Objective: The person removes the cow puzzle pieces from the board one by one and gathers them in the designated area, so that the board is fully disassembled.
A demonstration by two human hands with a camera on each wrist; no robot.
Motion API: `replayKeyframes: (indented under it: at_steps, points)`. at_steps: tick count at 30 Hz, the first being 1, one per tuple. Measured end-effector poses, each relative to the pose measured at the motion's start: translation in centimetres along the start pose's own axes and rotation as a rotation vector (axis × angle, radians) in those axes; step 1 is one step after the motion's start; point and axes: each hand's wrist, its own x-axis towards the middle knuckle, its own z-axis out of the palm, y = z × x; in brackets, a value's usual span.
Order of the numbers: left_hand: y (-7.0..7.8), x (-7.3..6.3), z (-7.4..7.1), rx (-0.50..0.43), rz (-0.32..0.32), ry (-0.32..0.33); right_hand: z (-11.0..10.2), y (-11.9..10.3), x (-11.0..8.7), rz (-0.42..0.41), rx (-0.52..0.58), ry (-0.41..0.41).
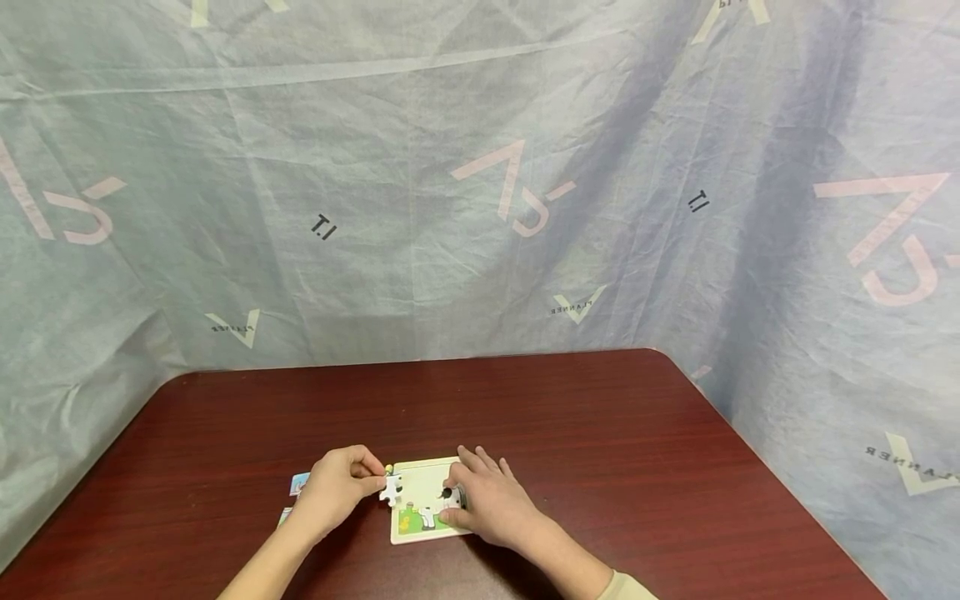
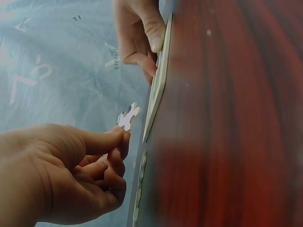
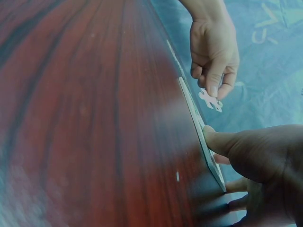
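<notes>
"One flat, knobbed jigsaw piece point(image 1: 392, 489) is pinched by the fingers of the left hand point(image 1: 333, 492), at the left edge of the pale tray point(image 1: 424, 478). Worries?"

"I see little of it gripped, so it could twist and its tabs snag. The right hand point(image 1: 491, 504) rests on the tray, fingers spread; uneven pressure, I'd guess, might skid it across the smooth, wood-grained table point(image 1: 600, 450)."

A: how's the light on your 3 cams?
B: head view's bright and even, soft shadows creasing the backdrop point(image 1: 412, 208).
A: wrists?
B: dimmer, bluish. left view smears the tabletop point(image 2: 232, 142), right view gets hazy glare low left, plus dark shadows by my right fingers point(image 3: 238, 204).
</notes>
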Motion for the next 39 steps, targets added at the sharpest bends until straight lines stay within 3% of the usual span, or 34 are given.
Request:
replayKeyframes:
  at_steps: [17, 28, 39]
  points:
    - [-2.4, -0.9, -2.4, 0.059, -0.038, 0.007, 0.0, -0.2, -0.1, -0.010, 0.004, -0.005]
    - [-3.1, -1.6, -3.6, 0.072, -0.046, 0.002, -0.1, -0.1, -0.1, -0.010, 0.001, -0.004]
    - [-3.8, -2.2, -4.5, 0.045, -0.100, -0.024, -0.1, -0.1, -0.2, -0.008, 0.006, 0.005]
